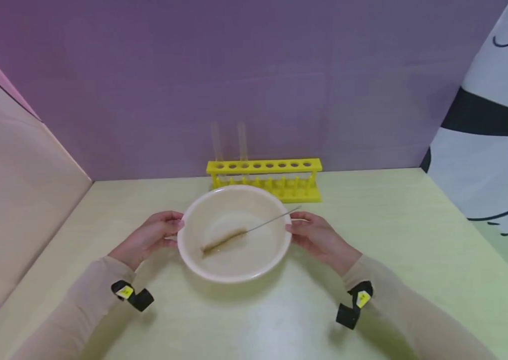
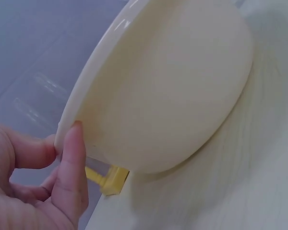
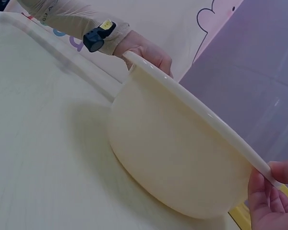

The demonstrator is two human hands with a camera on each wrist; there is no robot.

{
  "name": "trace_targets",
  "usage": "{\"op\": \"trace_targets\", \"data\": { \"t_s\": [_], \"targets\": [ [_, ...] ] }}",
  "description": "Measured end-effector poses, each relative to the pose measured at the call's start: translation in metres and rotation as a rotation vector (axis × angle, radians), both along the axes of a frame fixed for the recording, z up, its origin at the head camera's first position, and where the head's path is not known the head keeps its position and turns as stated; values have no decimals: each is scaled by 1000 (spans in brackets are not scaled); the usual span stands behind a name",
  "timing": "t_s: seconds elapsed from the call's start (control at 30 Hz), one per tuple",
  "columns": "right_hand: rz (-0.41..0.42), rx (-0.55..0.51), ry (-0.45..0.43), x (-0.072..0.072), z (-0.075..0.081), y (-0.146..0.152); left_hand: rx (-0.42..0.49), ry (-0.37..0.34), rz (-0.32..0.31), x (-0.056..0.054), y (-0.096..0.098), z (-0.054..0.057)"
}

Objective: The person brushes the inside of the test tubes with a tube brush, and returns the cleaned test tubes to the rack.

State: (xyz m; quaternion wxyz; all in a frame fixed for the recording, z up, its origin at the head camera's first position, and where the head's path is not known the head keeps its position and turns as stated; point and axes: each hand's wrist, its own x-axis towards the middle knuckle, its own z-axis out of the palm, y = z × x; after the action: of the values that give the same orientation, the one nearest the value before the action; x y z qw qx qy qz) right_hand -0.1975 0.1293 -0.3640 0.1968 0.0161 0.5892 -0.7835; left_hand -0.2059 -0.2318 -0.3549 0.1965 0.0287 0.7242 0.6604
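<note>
A cream plastic basin (image 1: 235, 267) is held between both hands near the middle of the table. My left hand (image 1: 156, 232) pinches its left rim, thumb on top and fingers beneath; the left wrist view shows this grip on the basin (image 2: 173, 86) close up. On the opposite side my right hand (image 1: 319, 237) pinches the right rim the same way, also seen in the right wrist view at the basin's (image 3: 177, 148) edge. Inside lies a test tube brush (image 1: 224, 241) with brown bristles, its thin wire handle leaning over the right rim.
Right behind the basin stands a yellow test tube rack (image 1: 265, 165), partly covered by it. Two clear test tubes (image 1: 242, 142) stand upright in its left part. A purple backdrop (image 1: 254, 85) rises at the table's (image 1: 416, 240) far edge, with printed panels at both sides.
</note>
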Motion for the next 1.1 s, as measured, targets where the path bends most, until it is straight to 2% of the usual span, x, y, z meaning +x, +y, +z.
{"op": "trace_targets", "data": {
  "t_s": [0.53, 1.1],
  "targets": [
    [36, 18, 44, -3, 6, 35, -12, -34, 39, -2, 36, 0],
    [58, 65, 71, 1, 12, 60, 42, -75, 57, -5, 61, -1]
  ]
}}
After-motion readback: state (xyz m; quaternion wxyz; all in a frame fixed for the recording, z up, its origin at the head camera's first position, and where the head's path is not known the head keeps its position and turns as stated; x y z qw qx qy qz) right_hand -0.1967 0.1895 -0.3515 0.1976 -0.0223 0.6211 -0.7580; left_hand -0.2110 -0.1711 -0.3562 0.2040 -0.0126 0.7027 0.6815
